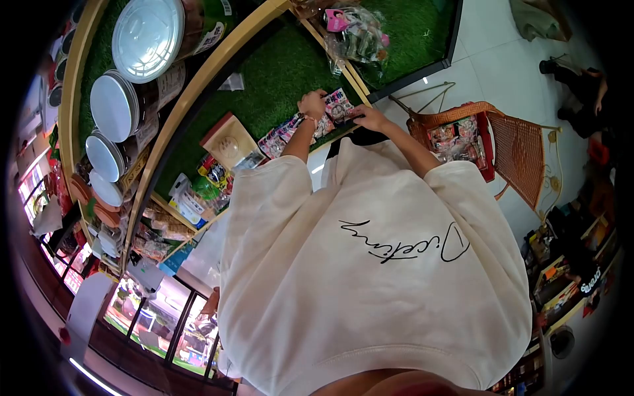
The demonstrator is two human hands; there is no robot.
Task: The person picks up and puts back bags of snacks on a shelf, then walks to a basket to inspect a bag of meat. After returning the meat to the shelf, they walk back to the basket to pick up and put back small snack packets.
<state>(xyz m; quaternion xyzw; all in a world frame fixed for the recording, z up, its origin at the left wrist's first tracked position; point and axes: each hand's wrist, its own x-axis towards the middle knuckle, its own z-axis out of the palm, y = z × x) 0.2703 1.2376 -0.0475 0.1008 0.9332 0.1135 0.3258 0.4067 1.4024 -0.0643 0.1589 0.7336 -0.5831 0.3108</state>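
A row of small pink, white and black printed packets (pixel 281 138) lies along the near edge of the green turf shelf. My left hand (pixel 312 105) is over the row, its fingers curled against the packets. At the right end of the row, my right hand (pixel 371 119) has its fingers closed at the edge of a printed packet (pixel 337 104). Similar packets (pixel 456 136) fill a red box (pixel 487 148) on the wicker chair (pixel 522 155) to my right. The print is too small to read.
Large lidded jars (pixel 148 39) line the upper shelf at left. A wooden box (pixel 228 144) and bagged goods (pixel 214 175) are left of the packets. A plastic bag of items (pixel 356 36) sits on the far turf. At far right, a person (pixel 581 89) is partly visible.
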